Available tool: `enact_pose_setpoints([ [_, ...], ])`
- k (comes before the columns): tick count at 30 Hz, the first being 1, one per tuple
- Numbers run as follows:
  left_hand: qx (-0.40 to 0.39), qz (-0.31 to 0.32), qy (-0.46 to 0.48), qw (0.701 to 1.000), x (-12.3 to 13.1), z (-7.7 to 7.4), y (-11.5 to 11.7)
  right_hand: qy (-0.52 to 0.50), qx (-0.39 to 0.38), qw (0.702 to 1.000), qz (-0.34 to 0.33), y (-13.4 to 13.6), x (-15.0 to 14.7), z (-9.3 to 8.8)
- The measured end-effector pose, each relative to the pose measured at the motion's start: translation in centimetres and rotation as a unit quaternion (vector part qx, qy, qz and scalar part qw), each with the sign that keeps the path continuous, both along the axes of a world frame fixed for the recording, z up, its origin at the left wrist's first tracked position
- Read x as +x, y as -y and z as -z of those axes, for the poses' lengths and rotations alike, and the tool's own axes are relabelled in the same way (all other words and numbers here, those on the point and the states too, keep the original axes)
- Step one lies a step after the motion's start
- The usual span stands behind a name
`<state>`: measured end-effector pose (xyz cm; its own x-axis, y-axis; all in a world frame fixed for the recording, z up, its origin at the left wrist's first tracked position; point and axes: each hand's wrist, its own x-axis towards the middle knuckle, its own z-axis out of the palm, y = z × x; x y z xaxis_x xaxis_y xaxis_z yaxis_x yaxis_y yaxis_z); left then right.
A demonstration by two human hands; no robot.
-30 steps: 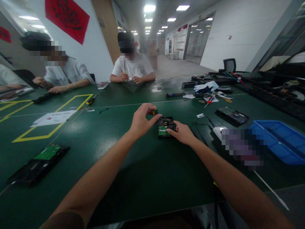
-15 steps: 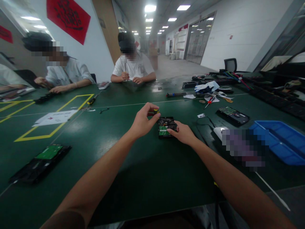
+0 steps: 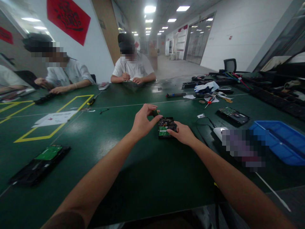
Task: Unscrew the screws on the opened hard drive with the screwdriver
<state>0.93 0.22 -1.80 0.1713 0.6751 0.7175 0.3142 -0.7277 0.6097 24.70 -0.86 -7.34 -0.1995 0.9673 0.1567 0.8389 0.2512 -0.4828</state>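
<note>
A black hard drive with a green circuit board lies on the green table in front of me. My right hand grips its right side, with the thumb over the board. Above the drive's far left corner, my left hand has its fingers closed round the dark and yellow handle of a screwdriver. The screwdriver's tip is too small to make out, so I cannot tell whether it touches the drive.
Another drive lies to the right, near a blue tray and a phone-like object, partly blurred. A larger black unit sits at left. Loose tools and a glove lie farther back. Co-workers sit across the table.
The screwdriver handle has turned slightly in my left hand, and its fingers have shifted. My right hand and the hard drive stay where they were.
</note>
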Motion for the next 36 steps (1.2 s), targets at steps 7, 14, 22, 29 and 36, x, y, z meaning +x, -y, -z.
enact_pose_setpoints([
  [7,-0.009,-0.020,-0.014,1.000,0.0,0.4,0.0,-0.004,-0.003,1.000,0.002,-0.1,0.0,0.1],
  [14,0.026,-0.025,-0.040,0.999,-0.1,0.0,0.1,-0.002,-0.014,1.000,0.006,0.0,0.0,-0.1],
  [22,0.071,-0.053,-0.098,0.991,-0.7,-0.7,0.0,-0.002,-0.013,1.000,0.003,0.2,-0.1,-0.3],
  [29,0.011,-0.037,-0.057,0.998,-0.4,-0.3,0.0,-0.002,0.002,1.000,-0.001,0.0,0.0,0.1],
  [36,-0.045,-0.019,-0.014,0.999,-0.1,0.0,0.1,-0.003,-0.003,1.000,0.002,-0.1,0.0,0.3],
])
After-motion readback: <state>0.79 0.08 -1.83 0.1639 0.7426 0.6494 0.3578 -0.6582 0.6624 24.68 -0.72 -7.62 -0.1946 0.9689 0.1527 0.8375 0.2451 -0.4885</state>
